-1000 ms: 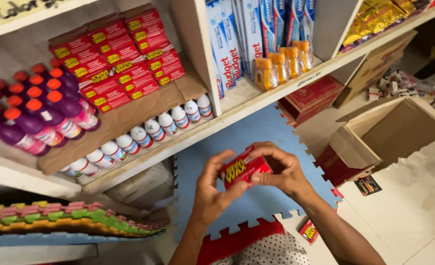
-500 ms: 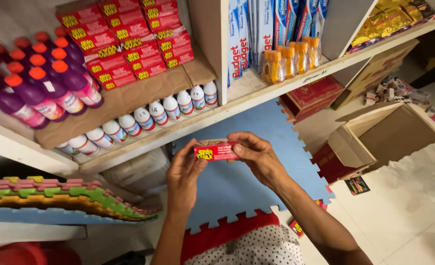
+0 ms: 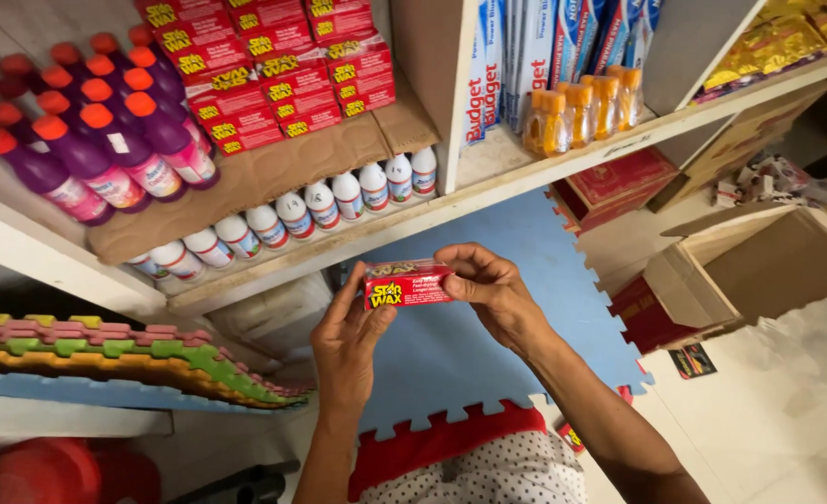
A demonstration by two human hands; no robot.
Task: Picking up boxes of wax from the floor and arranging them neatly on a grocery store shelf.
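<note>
Red box (image 3: 407, 284) pinched endwise between left hand (image 3: 350, 338) and right hand (image 3: 494, 297); looks light, stiff, easy by its ends.

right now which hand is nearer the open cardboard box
Right. The right hand holds the right end of the small red box, on the side toward the cardboard box. The left hand holds the other end, farther from it.
</note>
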